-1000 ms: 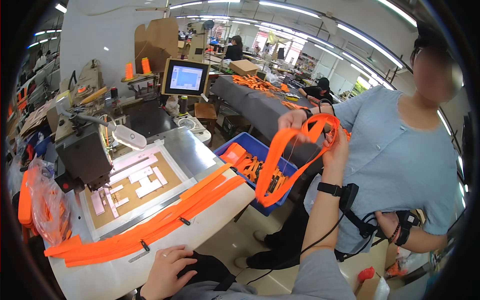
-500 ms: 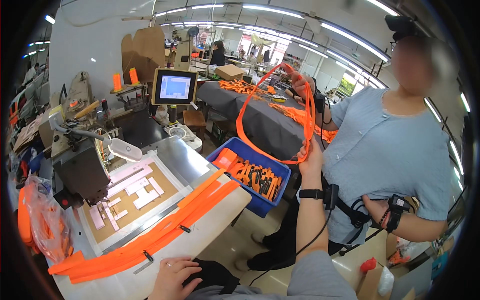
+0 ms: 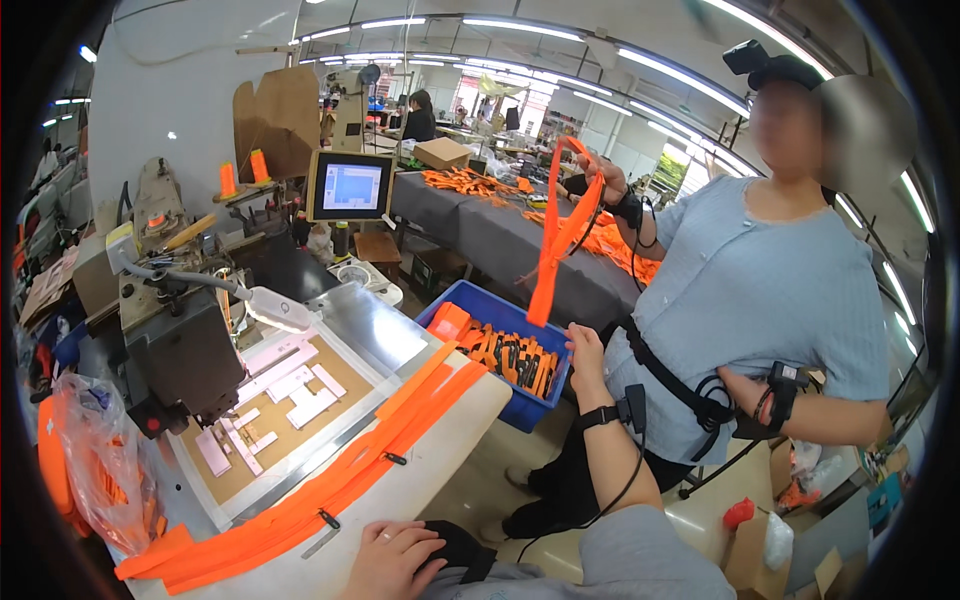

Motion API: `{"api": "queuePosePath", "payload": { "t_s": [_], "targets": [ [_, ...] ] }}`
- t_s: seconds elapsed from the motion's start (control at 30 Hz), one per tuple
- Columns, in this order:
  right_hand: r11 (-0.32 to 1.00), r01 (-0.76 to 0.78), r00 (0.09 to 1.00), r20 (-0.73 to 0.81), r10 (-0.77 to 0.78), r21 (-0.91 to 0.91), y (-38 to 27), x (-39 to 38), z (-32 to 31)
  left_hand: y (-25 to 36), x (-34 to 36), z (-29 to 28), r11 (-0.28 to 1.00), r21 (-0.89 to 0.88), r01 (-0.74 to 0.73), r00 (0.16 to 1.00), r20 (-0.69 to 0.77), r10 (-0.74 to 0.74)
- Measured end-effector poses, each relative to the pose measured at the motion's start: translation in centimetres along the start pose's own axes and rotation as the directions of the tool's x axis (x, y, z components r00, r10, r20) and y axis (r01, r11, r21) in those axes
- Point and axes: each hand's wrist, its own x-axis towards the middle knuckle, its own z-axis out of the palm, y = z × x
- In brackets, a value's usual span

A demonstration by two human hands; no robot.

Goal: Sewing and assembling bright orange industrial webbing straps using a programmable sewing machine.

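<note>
My right hand (image 3: 585, 357) is raised over the right edge of the blue bin, holding nothing, its fingers loosely parted. Just beyond it an orange strap loop (image 3: 543, 290) hangs from a co-worker's hand (image 3: 607, 182), apart from my fingertips. Low in the picture my left hand (image 3: 392, 562) lies flat with fingers extended, beside the table's front edge and next to something black. Long orange zipper strips (image 3: 300, 500) with black pulls lie along the table edge, left of that hand.
A sewing machine head (image 3: 185, 355) with a lamp stands over a template board (image 3: 325, 385). Behind it is a screen (image 3: 350, 187). The blue bin (image 3: 480, 292) holds orange and black pieces. A co-worker in light blue (image 3: 740, 280) stands at right, before a grey-covered table (image 3: 430, 215).
My right hand has let go of the orange loop and dropped lower. The loop now hangs narrower from the co-worker's hand. My left hand stays flat; the whole view has shifted slightly.
</note>
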Motion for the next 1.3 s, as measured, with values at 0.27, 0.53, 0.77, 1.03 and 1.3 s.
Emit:
{"api": "queuePosePath", "payload": {
  "t_s": [0.27, 0.53, 0.77, 1.03, 1.3],
  "targets": [
    [0.893, 0.334, 0.593, 0.803, 0.05, -0.303, -14.7, -7.2, -1.5, -0.4, -0.9, -0.3, 0.995, -0.054, -0.08, 0.997, -0.014, 0.079],
    [0.433, 0.829, 0.22, 0.918, 0.33, -0.354, -35.8, -15.5, 3.1, -1.4, -1.7, 0.1, 0.981, -0.013, -0.195, 0.976, 0.097, 0.195],
    [0.506, 0.85, 0.041, 0.977, 0.208, -0.144, -45.8, -15.9, 12.8, -0.4, -2.1, 0.2, 0.971, -0.057, -0.231, 0.972, 0.025, 0.233],
    [0.887, 0.444, -0.289, 0.957, 0.008, 0.127, -34.3, -16.4, 20.3, -2.4, -4.0, 1.5, 0.952, 0.013, -0.306, 0.952, 0.022, 0.306],
    [0.966, 0.25, -0.21, 0.978, -0.009, 0.063, -26.2, -15.6, 21.8, -2.2, -5.1, -0.1, 0.956, -0.042, -0.29, 0.951, 0.097, 0.293]
  ]
}}
